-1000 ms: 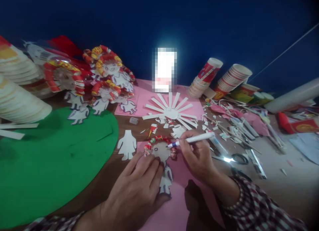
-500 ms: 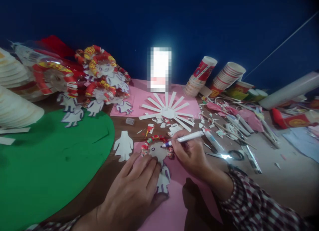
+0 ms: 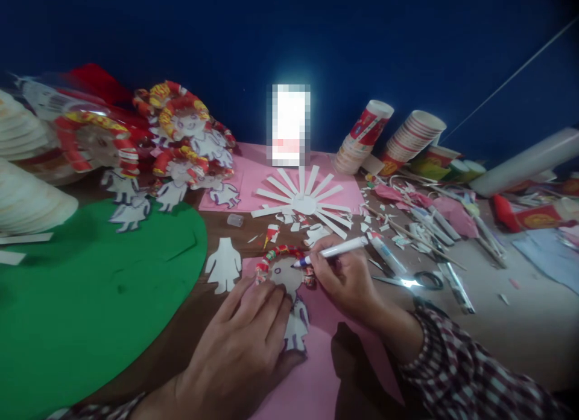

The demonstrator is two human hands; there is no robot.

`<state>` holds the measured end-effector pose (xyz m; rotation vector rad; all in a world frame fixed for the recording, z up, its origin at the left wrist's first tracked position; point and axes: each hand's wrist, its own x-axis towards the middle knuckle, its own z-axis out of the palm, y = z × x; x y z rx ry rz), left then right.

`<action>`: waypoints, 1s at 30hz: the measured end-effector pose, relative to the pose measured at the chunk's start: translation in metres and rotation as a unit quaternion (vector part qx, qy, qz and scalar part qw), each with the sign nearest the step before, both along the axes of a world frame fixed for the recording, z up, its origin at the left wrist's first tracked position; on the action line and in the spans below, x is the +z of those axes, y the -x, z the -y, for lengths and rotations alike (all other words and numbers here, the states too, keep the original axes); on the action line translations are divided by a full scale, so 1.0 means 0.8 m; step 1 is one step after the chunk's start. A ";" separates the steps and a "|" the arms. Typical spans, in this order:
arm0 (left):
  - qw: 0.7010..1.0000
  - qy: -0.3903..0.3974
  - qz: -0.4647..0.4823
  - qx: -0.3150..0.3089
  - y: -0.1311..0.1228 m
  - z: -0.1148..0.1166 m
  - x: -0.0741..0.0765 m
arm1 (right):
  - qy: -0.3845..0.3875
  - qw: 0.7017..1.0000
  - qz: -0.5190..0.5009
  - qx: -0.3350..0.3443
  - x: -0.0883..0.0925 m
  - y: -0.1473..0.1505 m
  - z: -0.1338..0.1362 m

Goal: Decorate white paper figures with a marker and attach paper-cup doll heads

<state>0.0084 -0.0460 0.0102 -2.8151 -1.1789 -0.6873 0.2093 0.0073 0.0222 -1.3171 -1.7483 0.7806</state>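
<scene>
Notably, the paper doll (image 3: 296, 330) (purple-outlined body) wears reddish hair (image 3: 281, 251).

Deep blue wall (image 3: 181, 34) (darkest top right), brown tabletop (image 3: 186, 311).

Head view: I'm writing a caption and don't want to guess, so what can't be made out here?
All in the head view:
Doll: part of its head and body is hidden under the left hand.
Pen: too small to tell whether its tip touches.
Bright patch: blurred into blocks.
Lower white stack: cut off by the left edge.
</scene>
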 end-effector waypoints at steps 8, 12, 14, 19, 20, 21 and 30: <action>1.000 -0.004 0.000 0.001 0.000 0.000 0.000 | -0.005 1.000 0.008 0.006 0.002 0.001 -0.001; 1.000 -0.008 0.000 0.002 0.000 0.000 -0.001 | -0.014 1.000 0.018 0.005 0.002 0.000 -0.001; 1.000 -0.009 0.000 0.003 0.000 0.000 -0.001 | -0.015 1.000 0.019 0.002 0.001 0.000 -0.001; 1.000 -0.006 0.005 0.002 -0.001 0.000 0.001 | -0.017 0.999 0.032 0.009 0.001 0.000 -0.001; 1.000 -0.005 0.006 0.002 -0.001 0.000 0.001 | -0.014 0.999 0.031 0.011 0.001 0.000 -0.001; 1.000 -0.004 0.006 0.002 -0.001 0.000 0.001 | -0.011 0.999 0.027 0.014 0.001 0.000 -0.001; 1.000 -0.003 0.003 0.004 -0.001 0.000 0.000 | -0.021 0.999 0.023 0.015 0.002 0.002 -0.002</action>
